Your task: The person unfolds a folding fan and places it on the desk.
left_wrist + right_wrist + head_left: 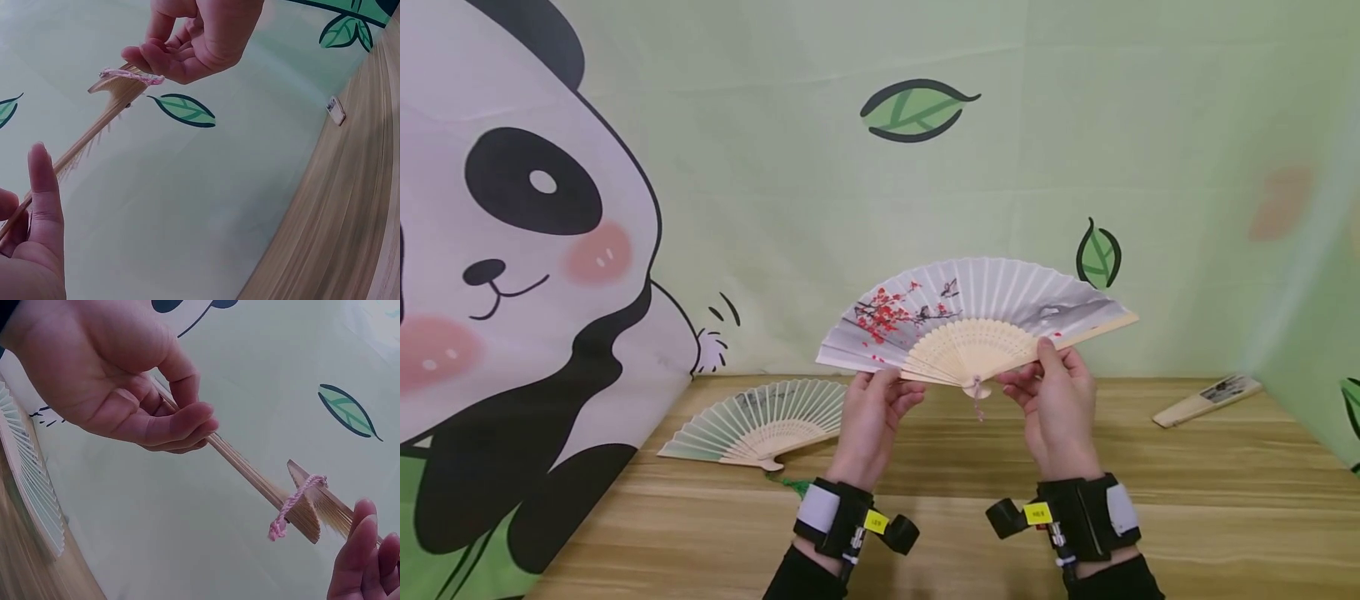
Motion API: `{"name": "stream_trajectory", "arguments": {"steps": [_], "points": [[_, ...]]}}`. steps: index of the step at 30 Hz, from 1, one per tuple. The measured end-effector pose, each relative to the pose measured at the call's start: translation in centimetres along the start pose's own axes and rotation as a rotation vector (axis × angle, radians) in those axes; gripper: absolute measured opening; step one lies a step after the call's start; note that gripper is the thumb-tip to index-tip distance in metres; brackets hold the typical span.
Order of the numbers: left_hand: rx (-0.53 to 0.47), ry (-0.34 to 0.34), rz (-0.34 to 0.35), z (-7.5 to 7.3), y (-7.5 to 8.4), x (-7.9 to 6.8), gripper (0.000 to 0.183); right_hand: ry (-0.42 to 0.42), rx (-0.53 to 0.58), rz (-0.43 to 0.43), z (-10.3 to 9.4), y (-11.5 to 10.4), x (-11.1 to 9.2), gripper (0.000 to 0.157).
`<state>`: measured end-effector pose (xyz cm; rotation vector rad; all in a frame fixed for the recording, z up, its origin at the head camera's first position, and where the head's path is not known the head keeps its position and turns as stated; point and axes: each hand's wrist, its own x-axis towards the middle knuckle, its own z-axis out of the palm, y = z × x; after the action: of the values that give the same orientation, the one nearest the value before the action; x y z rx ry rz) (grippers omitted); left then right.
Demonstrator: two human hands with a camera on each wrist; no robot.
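Note:
An open folding fan (977,308) with a white leaf, red blossoms and pale wooden ribs is held up in front of the backdrop. Its left outer rib is pinched by my left hand (874,425), seen in the right wrist view with fingers curled at the stick. My right hand (1058,408) grips the right outer rib, thumb on the front face. Between the hands, a pink cord (294,506) hangs from the pivot end. In the left wrist view the fan's sticks (94,131) appear nearly edge-on, running from one hand towards the other.
A green open fan (775,425) with a green tassel (790,483) lies on the wooden table (955,508), behind my left forearm. At the right back lies a folded fan (1206,400). A pale green backdrop (775,208) with a panda print rises behind the table.

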<state>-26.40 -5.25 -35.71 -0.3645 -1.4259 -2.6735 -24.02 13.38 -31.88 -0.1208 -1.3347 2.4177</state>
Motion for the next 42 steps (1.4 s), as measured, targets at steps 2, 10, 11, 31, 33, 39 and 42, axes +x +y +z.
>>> {"name": "stream_trajectory", "arguments": {"steps": [2, 10, 11, 31, 33, 39, 42], "points": [[-0.007, 0.003, 0.002, 0.0, 0.0, 0.1, 0.02, 0.011, -0.005, -0.005, -0.1, 0.0, 0.0, 0.024], [-0.01, 0.002, -0.012, 0.1, -0.1, 0.0, 0.019, 0.049, 0.011, -0.016, -0.2, -0.1, 0.0, 0.024], [-0.01, 0.002, -0.013, 0.0, -0.1, 0.0, 0.02, 0.054, 0.012, -0.018, -0.2, -0.1, 0.1, 0.024], [0.164, 0.094, 0.015, -1.0, 1.2, 0.0, 0.025, 0.121, 0.052, -0.041, -0.4, -0.3, 0.0, 0.025], [0.161, 0.126, 0.029, -1.3, 1.6, 0.1, 0.023, 0.127, 0.065, -0.041, -0.5, -0.3, 0.1, 0.025], [0.157, 0.112, 0.023, -2.9, 3.1, 0.6, 0.022, 0.144, 0.063, -0.04, -0.6, -0.4, 0.3, 0.025], [0.232, 0.055, -0.001, -3.7, 3.8, 0.7, 0.023, 0.158, 0.054, -0.027, -0.9, -0.5, 0.4, 0.025]]}}
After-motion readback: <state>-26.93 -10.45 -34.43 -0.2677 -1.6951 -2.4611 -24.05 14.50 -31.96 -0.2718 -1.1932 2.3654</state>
